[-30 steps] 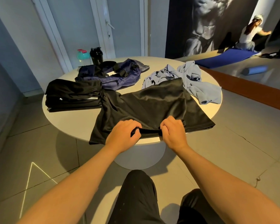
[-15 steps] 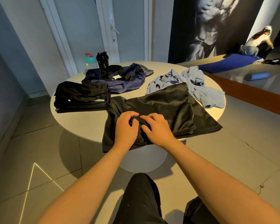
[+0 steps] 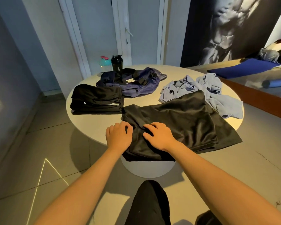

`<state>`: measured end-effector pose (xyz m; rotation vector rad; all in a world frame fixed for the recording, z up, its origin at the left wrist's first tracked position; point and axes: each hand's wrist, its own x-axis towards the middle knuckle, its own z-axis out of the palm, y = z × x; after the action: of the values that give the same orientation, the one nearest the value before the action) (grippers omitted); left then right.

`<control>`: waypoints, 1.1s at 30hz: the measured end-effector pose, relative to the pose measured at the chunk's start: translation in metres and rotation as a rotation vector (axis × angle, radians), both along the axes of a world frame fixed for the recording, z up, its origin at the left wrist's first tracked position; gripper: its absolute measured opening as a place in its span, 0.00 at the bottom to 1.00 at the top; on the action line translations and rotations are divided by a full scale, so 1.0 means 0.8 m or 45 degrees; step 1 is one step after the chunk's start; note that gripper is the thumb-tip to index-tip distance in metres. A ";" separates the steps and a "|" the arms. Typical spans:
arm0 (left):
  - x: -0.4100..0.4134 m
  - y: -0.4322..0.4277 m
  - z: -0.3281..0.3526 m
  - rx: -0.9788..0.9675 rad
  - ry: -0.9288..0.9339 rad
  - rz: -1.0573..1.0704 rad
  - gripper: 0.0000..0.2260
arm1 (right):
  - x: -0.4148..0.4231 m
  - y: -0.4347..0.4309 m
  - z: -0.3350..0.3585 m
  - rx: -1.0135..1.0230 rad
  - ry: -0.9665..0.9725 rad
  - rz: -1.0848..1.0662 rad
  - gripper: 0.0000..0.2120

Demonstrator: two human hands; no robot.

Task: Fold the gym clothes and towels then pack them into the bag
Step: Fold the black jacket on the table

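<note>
A shiny black garment (image 3: 182, 120) lies spread on the round white table (image 3: 91, 125), its near part hanging over the table's front edge. My left hand (image 3: 118, 137) is at the garment's left edge with curled fingers pinching the fabric. My right hand (image 3: 159, 135) rests on top of the cloth beside it, fingers spread and pressing down. A stack of folded black clothes (image 3: 96, 99) sits at the left of the table. Behind it lies the open navy bag (image 3: 136, 83). A crumpled light-blue towel (image 3: 214, 93) lies at the back right, partly under the black garment.
A black shaker bottle (image 3: 117, 63) and a teal bottle (image 3: 105, 62) stand at the table's far edge. A door is behind them. At the right are a blue mat (image 3: 243, 69), a blue roller (image 3: 276, 82) and a low wooden ledge. My knees are below the table.
My hands lifted the garment's near hem, carried it forward onto the cloth and laid it down as a fold. Both hands then shifted left; the right one let go and flattened.
</note>
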<state>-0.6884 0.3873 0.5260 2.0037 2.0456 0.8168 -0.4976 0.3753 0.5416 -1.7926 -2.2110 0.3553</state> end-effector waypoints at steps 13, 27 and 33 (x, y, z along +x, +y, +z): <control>0.000 0.085 0.006 -0.177 -0.056 0.041 0.17 | 0.005 0.022 -0.011 0.111 -0.137 -0.034 0.28; -0.015 0.085 0.006 -0.091 -0.450 0.047 0.18 | -0.026 0.034 0.001 -0.023 -0.064 -0.096 0.39; -0.013 0.095 -0.003 -0.057 -0.269 0.107 0.17 | -0.023 0.029 -0.021 -0.093 -0.158 0.017 0.40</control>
<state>-0.6987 0.4632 0.5239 1.7361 2.0196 0.9458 -0.5160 0.3983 0.5247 -1.8859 -2.3230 0.3405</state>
